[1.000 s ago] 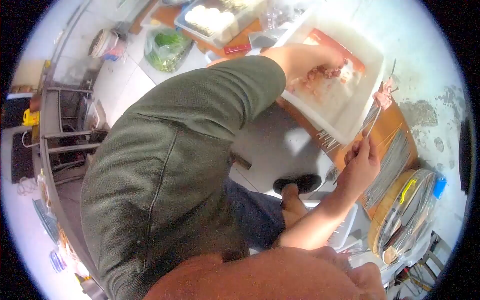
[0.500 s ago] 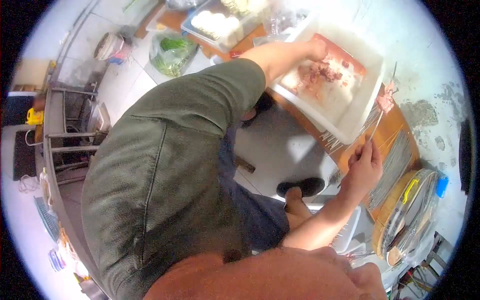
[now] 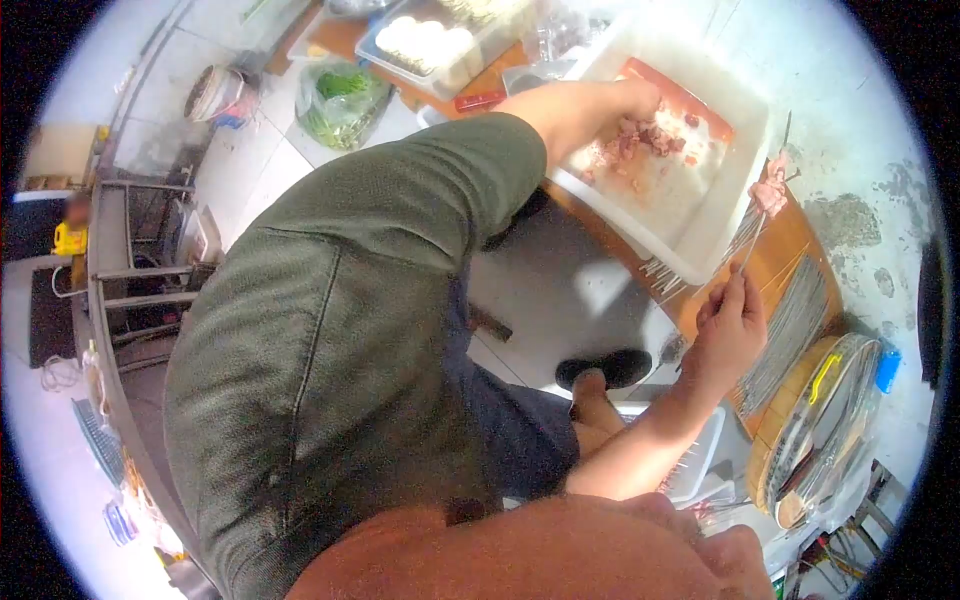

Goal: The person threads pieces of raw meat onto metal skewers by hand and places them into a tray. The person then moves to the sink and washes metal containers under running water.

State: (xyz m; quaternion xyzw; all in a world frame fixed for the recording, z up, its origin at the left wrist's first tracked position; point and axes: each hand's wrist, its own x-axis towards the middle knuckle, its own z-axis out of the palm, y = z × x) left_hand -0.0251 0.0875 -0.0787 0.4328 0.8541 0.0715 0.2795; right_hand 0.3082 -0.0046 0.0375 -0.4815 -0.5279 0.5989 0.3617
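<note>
Glare is washing over the tray (image 3: 690,215); shadows are darkening the floor (image 3: 545,265); fisheye distortion is curving the edges into black corners; grain is speckling the shirt (image 3: 380,270).

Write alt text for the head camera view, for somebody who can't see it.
A person's right hand holds a skewer with pink meat on it, while their left hand reaches to meat pieces in a white bin. Many thin sticks lie on the wooden table beside it.
</note>
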